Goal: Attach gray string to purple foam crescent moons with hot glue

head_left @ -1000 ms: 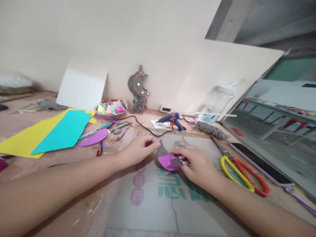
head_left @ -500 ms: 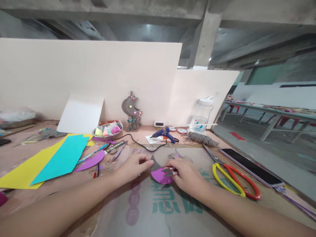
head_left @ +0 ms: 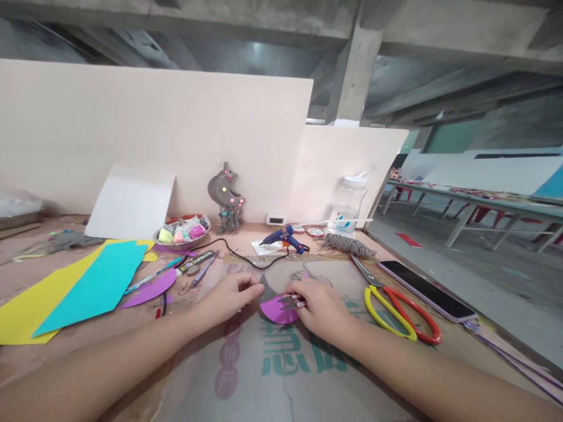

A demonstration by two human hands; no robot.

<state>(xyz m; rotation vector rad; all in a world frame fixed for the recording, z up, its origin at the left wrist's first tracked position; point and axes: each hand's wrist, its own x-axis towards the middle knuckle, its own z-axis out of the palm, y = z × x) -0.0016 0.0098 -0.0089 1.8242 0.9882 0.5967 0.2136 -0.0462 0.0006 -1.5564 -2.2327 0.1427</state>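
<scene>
Above the sheet [head_left: 255, 384], the left hand [head_left: 235, 296] pinches the moon [head_left: 278, 312] by its tip, likely to steady it; the right hand [head_left: 320, 306] holds a grey bit [head_left: 288, 302].

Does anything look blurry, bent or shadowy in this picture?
Head view: the far table looks slanted, perhaps from lens stretch; head view: the pale bag at the left edge is soft and indistinct; head view: a soft shadow lies below the left hand.

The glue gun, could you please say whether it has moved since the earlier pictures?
No: the blue glue gun keeps its place in front of the white digital clock; the view shifted.
</scene>
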